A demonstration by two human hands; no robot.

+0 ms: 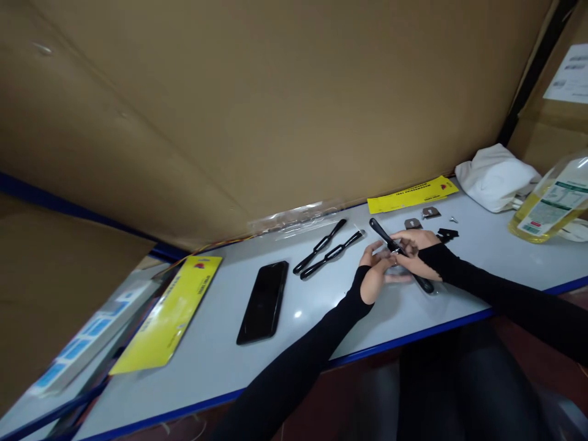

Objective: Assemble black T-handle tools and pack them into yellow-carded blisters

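Note:
Both my hands meet around a black double-handled tool (423,283) at the right part of the table. My left hand (375,269) has its fingers closed at the tool's middle from the left. From the right, my right hand (417,252) grips the same middle section, where a small shiny part shows between the fingers. One handle end points up and left, the other down and right. Left of my hands lie two similar black tools (331,255) (320,246). Beyond my right hand are metal plates (430,212) (413,224), a small screw (453,219) and a black piece (448,234).
A black phone (263,302) lies left of the tools. Yellow cards (169,318) (411,196) lie at the left and back. Clear plastic bags (298,219) rest along the cardboard wall (275,110). A bottle of yellow liquid (549,202) and white cloth (496,177) stand at the right.

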